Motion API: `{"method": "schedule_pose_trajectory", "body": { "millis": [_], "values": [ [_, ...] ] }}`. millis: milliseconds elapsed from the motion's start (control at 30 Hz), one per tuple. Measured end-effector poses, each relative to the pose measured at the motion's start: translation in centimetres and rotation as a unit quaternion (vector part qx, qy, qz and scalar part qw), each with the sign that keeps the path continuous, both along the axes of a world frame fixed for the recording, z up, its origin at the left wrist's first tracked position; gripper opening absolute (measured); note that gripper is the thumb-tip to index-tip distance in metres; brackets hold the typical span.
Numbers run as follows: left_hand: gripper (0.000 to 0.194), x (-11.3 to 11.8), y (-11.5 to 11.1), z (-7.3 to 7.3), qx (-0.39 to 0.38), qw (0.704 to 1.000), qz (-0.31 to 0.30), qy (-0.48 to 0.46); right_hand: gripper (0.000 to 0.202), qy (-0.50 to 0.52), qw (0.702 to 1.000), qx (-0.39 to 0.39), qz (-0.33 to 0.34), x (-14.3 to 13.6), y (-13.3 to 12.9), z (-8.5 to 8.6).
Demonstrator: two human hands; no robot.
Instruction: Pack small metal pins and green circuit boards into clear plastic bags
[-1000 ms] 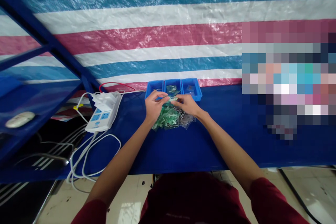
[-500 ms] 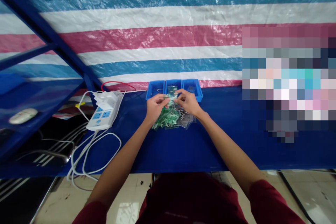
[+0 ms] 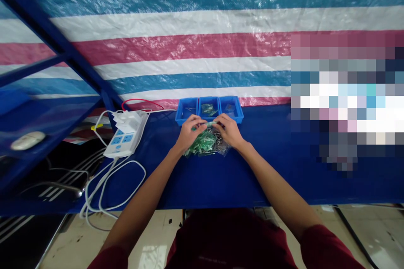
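Note:
Between my two hands is a small clear plastic bag with a greenish tint. My left hand pinches its left end, and my right hand grips the right end. Whatever the bag contains is too small to make out. Just below my hands lies a pile of green plastic packets, with loose metal screws or pins and clear packets at its right side. Behind my hands stand three joined blue bins: the left bin has a few thin metal pieces, the middle one greenish packets, the right one clear packets.
A white power strip with plugged-in adapters and looped white cables lies left on the blue table. A blue metal frame rises at the left, near a white computer mouse. A striped tarp hangs behind. The right side is pixelated.
Both hands have lowered slightly toward me with the bag, which has tilted and now shows as a narrow strip. The middle bin's packets are more visible.

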State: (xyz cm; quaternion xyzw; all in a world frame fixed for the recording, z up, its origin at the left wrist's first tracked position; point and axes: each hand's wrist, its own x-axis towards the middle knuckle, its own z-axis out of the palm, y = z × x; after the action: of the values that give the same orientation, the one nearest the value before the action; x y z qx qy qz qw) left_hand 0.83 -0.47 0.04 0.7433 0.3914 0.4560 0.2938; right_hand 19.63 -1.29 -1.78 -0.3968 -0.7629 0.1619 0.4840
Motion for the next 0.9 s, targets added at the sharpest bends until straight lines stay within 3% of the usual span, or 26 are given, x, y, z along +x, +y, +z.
{"method": "schedule_pose_trajectory", "body": {
  "millis": [100,267,433,567,667,767,900],
  "values": [
    [0.027,-0.2,0.0,-0.2,0.031,0.998,0.005,0.052,0.013,0.009,1.0,-0.02,-0.003,-0.3,-0.2,-0.1],
    [0.029,0.1,-0.3,-0.7,-0.06,0.997,-0.002,-0.038,0.018,0.089,0.993,-0.077,-0.021,-0.9,-1.0,0.2],
    [0.043,0.5,-0.4,-0.4,-0.108,0.987,-0.009,-0.121,0.029,0.071,0.997,-0.017,0.033,-0.8,-1.4,0.3],
    [0.031,0.4,-0.2,-0.5,-0.143,0.982,-0.05,-0.116,0.025,0.039,0.999,0.024,0.026,-0.7,-1.2,-0.1],
    [0.038,0.3,0.0,-0.4,-0.116,0.989,-0.054,-0.08,0.019,0.022,0.999,0.028,-0.016,-0.7,-1.0,-0.2],
    [0.047,0.0,0.0,-0.1,-0.039,0.998,-0.048,-0.034,0.016,0.008,0.999,0.015,-0.033,-0.5,-0.8,-0.3],
    [0.035,-0.1,-0.1,-0.1,-0.006,1.0,-0.021,0.012,0.016,0.002,0.999,0.016,-0.036,-0.6,-0.7,-0.6]
  ]
}}
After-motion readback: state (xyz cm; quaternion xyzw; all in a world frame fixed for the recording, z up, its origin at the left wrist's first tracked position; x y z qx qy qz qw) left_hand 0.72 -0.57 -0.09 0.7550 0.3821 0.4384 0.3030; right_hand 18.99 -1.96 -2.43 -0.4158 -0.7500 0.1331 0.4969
